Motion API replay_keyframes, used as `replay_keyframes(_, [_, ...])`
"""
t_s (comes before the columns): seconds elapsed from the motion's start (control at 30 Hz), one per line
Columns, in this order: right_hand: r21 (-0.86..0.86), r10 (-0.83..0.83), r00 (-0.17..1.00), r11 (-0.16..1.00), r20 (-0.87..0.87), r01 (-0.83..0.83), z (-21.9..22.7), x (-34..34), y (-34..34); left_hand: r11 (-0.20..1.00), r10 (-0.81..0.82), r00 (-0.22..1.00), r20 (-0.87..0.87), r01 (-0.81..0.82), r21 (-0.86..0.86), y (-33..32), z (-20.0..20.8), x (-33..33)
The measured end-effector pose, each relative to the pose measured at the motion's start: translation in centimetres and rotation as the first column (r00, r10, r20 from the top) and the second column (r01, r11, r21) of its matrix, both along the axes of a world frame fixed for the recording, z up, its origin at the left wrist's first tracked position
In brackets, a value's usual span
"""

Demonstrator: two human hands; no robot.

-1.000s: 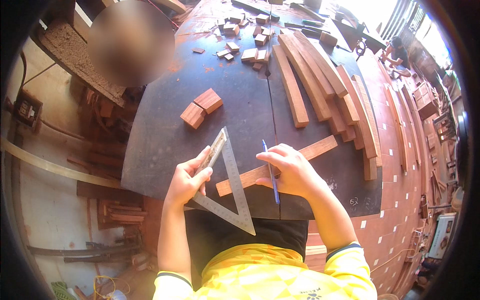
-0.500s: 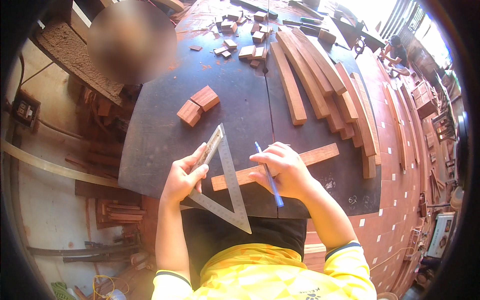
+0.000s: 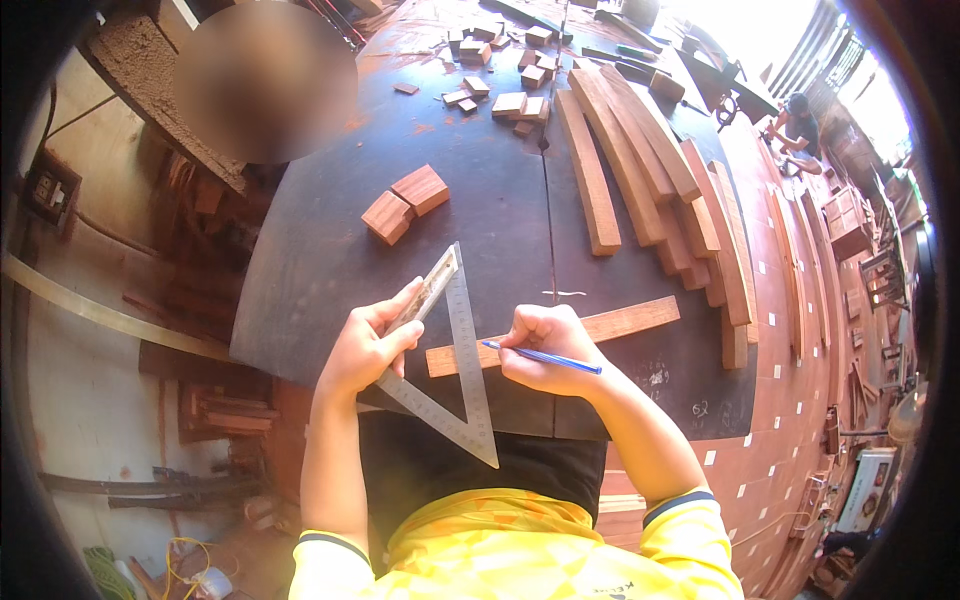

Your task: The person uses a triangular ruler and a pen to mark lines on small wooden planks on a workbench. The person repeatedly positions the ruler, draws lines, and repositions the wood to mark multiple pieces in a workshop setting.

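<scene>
My left hand (image 3: 368, 345) is closed round the thick edge of a metal triangle square (image 3: 474, 375). The square's ruled arm crosses over a reddish wooden strip (image 3: 630, 318) near the strip's left end. In my right hand (image 3: 548, 348) a blue pen (image 3: 560, 361) is pinched, its tip pointing left, close to the square's ruled edge above the strip. Whether the tip touches the wood I cannot tell. The strip lies slantwise on the dark table (image 3: 320, 300) near its front edge.
Two wooden blocks (image 3: 405, 204) lie beyond my left hand. Several long wooden pieces (image 3: 640, 150) are stacked at the right, and small offcuts (image 3: 500, 75) lie at the back. A person (image 3: 797, 135) crouches at the far right.
My right hand has turned the pen from near upright to a flat slant, its tip now beside the square. A pale mark on the table beyond the hand now shows. The left hand keeps its grip.
</scene>
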State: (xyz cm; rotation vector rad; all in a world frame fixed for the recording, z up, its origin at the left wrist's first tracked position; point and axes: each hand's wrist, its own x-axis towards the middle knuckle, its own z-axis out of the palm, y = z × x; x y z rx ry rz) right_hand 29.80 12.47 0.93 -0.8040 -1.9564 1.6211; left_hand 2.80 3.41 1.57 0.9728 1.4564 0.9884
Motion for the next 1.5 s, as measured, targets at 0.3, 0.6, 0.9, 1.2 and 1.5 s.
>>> replay_keyframes(0.3, [0.085,0.004,0.999,0.996,0.039,-0.007,0.5,-0.4,-0.1,1.0,-0.01,1.0,-0.022,0.01,-0.017,0.0,0.0,-0.2])
replay_keyframes(0.6, [0.07,0.014,0.998,0.997,0.055,-0.017,0.4,-0.4,-0.1,0.999,0.001,0.999,-0.05,-0.003,-0.049,0.1,1.0,0.2])
replay_keyframes(0.9, [0.136,0.028,0.999,0.99,0.037,-0.033,0.2,-0.4,-0.1,0.999,0.008,0.998,-0.056,-0.01,-0.04,0.2,1.3,0.4])
replay_keyframes(1.2, [0.154,0.009,0.999,0.988,0.032,-0.013,0.2,-0.5,-0.3,0.999,0.003,0.997,-0.078,-0.007,-0.052,0.3,2.1,0.6])
replay_keyframes(1.5, [0.108,0.231,0.973,0.967,-0.006,-0.229,0.8,0.6,0.0,0.999,0.009,0.997,-0.074,-0.012,-0.036,0.2,1.9,0.5])
